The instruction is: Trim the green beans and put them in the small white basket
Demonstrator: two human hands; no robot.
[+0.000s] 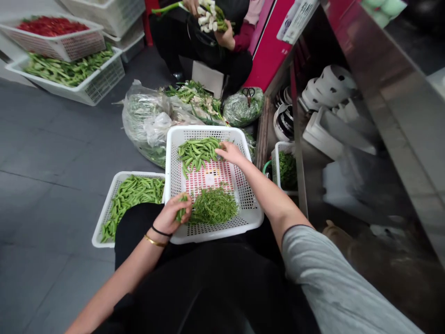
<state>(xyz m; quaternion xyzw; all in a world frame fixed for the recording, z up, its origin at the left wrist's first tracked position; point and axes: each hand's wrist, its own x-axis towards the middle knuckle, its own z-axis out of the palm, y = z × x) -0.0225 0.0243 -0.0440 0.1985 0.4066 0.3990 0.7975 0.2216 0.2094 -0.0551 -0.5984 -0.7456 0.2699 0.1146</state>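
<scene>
Green pods form one loose pile in the far part of a white basket, directly left of the right hand and ahead of the left hand. Individual pods overlap and cannot be counted.

Left hand: fingers curled around a small bundle of held pods at the near left rim; the bundle is partly covered by the fingers, so its number cannot be told. Right hand: fingers bent, fingertips at the pile's right edge; whether they pinch a pod cannot be told.

One heap of thin green trimmings lies just right of the left hand, nearer the body than the right hand.

One second basket, filled with more pods, stands left of the left hand; a knee and the first basket hide part of it.

Beyond both hands are two clear bags of greens: a large bag ahead and left of the right hand, and a smaller bag straight ahead of it, with one pair of scissors on top. Farther ahead, a co-worker's two hands hold white-ended stalks; the head is cut off. White containers right of the right hand are blurred and cannot be counted reliably.
</scene>
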